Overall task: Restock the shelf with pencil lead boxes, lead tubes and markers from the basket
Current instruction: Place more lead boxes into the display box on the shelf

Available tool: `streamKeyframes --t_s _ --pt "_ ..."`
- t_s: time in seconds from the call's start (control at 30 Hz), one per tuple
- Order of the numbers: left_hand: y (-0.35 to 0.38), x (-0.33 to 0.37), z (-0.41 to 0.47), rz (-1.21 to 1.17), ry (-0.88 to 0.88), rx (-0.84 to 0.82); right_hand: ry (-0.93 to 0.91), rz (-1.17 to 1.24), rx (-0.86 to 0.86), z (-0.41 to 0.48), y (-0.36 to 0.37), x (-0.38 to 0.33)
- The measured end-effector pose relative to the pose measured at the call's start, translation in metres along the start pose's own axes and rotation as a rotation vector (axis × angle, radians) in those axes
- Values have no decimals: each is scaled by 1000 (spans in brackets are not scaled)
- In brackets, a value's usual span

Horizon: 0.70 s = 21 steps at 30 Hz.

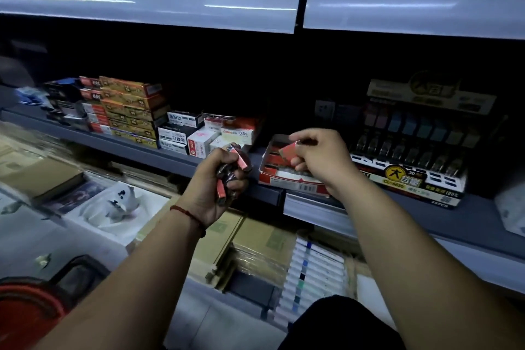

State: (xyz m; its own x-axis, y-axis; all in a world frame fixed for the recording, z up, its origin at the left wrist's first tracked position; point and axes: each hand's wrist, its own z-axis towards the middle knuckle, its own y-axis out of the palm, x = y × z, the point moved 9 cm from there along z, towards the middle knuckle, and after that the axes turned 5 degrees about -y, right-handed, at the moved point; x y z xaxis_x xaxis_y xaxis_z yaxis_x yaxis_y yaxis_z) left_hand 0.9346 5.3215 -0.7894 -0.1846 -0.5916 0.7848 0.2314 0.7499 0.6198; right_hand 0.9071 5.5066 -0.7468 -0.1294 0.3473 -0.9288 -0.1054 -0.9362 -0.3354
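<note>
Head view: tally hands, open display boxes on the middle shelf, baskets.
Hands: 2, left hand gripping tubes, right hand pinching red tube
Display boxes: 2, red tray, black display
Basket: 1
Total: 5

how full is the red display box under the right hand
Partly full: the open-topped red display box shows red packs inside and room left at its front. The right hand pinches another pack above it.
</note>
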Motion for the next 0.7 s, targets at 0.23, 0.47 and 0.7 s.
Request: streamKeyframes --t_s 0.23,0.47,0.7 --pt "-14 -4 7 -27 14 -71 19 -257 -35 -2 4 7" --pt "-26 -14 13 -88 16 -83 -18 -419 -88 -1 18 2" --pt "-24 -16 16 -148 15 -112 -29 -467 -35 -6 21 8"
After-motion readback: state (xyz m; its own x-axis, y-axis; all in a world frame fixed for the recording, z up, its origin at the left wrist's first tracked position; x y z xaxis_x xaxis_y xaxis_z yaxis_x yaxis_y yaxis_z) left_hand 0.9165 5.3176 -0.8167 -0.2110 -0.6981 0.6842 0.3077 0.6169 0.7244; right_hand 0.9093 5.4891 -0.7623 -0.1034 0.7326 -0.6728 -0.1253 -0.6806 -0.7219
